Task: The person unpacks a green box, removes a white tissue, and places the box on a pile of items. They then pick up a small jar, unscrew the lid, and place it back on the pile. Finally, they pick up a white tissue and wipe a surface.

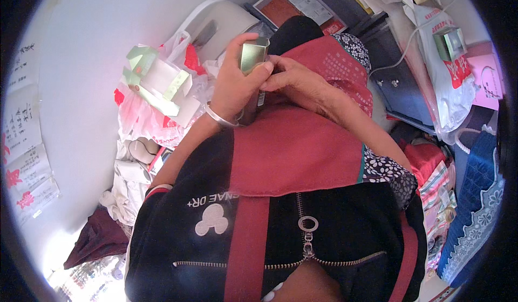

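A shiny green-gold box (253,56) is upheld in front of my red apron (295,148). My left hand (238,77) grips it, with fingers around its far side and the thumb across its near end. At its near right corner, the pinched fingers of my right hand (289,73) press against it, close to my left thumb. What those fingertips hold exactly is partly hidden. Below my hands a small barcoded edge (261,98) shows. Opened pale green cardboard cartons (156,81) lie to the left of my left hand, on a white and red plastic bag (149,124).
A whitish plastic bin (218,14) stands against the wall beyond the cartons. At right are dark blue drawers (404,83), a hanging plastic bag (453,95) and another metallic green box (450,45). A pale cable (404,55) crosses by the drawers. Folded cloths (433,168) are piled lower right.
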A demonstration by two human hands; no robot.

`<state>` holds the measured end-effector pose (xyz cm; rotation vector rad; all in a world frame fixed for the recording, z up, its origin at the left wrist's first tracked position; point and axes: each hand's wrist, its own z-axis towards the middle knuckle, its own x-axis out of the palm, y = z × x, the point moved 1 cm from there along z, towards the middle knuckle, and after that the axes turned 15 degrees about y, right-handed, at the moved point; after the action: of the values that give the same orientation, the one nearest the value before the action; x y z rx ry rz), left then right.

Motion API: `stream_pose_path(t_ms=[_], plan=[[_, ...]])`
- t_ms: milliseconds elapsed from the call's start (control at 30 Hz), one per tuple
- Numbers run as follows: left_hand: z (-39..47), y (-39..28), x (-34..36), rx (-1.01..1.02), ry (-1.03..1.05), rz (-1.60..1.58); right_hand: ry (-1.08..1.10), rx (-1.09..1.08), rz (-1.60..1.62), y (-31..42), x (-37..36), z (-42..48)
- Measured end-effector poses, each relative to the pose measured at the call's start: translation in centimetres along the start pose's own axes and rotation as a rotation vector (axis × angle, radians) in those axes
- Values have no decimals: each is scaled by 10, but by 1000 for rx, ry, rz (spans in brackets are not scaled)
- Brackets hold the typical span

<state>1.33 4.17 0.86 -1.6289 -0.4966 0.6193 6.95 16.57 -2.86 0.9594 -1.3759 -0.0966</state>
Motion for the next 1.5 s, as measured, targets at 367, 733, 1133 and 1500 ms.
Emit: stream_pose_path(t_ms=[367,733,1133,1500], plan=[[-9,-2,-9,70,106,-73,-108,-154,-105,-8,7,-6],[-17,8,-10,158,-79,-252,-288,-328,-495,-1,27,-10],[-5,53,-58,-80,-193,-816,-529,-596,-716,8,4,-44],[41,-13,-14,-10,413,-454,-738,-658,-774,72,-6,-63]])
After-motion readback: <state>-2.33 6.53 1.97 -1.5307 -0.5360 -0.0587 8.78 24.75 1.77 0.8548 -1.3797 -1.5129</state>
